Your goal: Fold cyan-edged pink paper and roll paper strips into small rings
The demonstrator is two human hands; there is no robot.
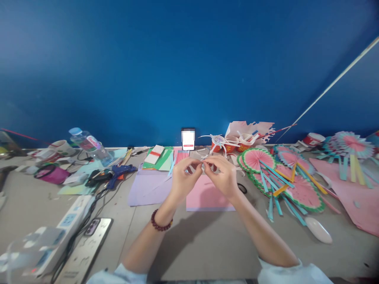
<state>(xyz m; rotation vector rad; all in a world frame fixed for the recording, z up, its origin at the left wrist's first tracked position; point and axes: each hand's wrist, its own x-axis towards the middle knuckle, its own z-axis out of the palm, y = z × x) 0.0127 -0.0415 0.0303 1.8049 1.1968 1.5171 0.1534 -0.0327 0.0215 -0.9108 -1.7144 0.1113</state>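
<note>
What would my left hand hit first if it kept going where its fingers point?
Probably the right hand: the left hand points its fingers rightward at it, and both sets of fingertips nearly meet above the pink sheet, though depth is unclear.

No legible text anywhere. Bottle (89,144) label has a red-and-white logo, too blurred to read. Phone (188,139) screen is white with a red bar, unreadable. Print on cups (218,145) too small. Box (72,217) has blue icons only.

Table (192,240) bare in front; paper fans (302,193) crowd right, glue gun (121,171) left.
</note>
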